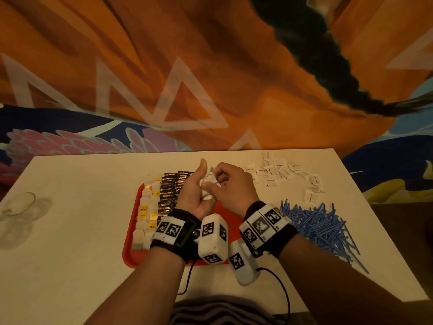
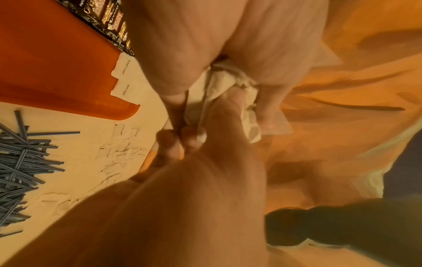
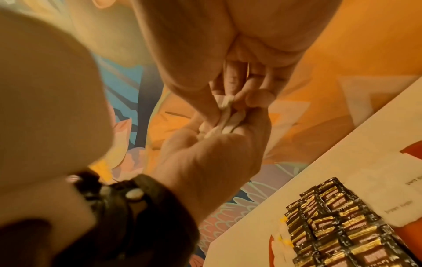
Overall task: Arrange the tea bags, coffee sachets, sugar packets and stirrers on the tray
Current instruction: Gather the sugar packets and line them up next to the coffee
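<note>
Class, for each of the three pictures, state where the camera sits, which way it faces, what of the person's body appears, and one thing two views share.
Head: worn high, looking forward and down at the table and red tray; both forearms, left hand and right hand show.
Left wrist: looks along the left palm at the bunch of sugar packets; the right hand's fingers show.
Right wrist: looks along the right hand toward the left hand.
Shared: coffee sachets on the tray appear in all three.

left hand (image 1: 191,195): palm up, thumb raised | right hand (image 1: 230,186): fingers (image 1: 216,175) curled, pinching
</note>
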